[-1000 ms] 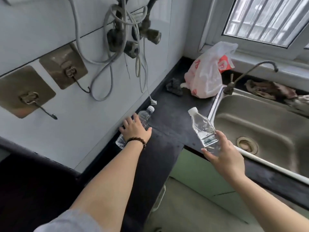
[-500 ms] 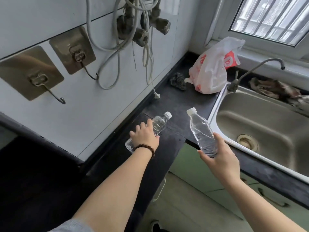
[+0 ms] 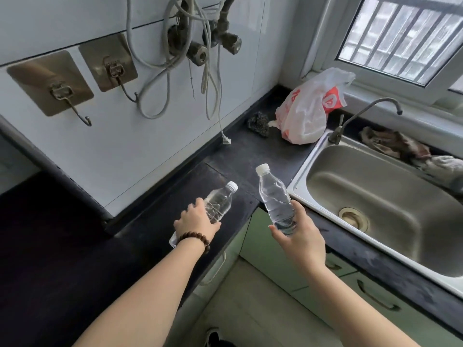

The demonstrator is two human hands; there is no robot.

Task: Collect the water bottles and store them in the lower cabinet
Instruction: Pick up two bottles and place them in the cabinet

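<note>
Dark stone bench [image 3: 250, 156] w/ steel sink [image 3: 375, 196] by window. Left hand [image 3: 196, 221] grips tilted clear plastic bottle [image 3: 219, 201] over bench. Right hand [image 3: 300, 236] grips upright clear white-capped bottle [image 3: 275, 199].

Sink [image 3: 325, 156] set in the tabletop [image 3: 263, 156] at right, faucet [image 3: 363, 113] at its back rim, plastic bag [image 3: 308, 113] left of the faucet, scrubber [image 3: 258, 123] just left of the bag, wall hooks [image 3: 75, 106] above the tabletop at left, cabinet doors [image 3: 275, 259] below the sink.

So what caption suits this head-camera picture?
Left hand and right hand each grip a clear water bottle beside the kitchen sink.
</note>
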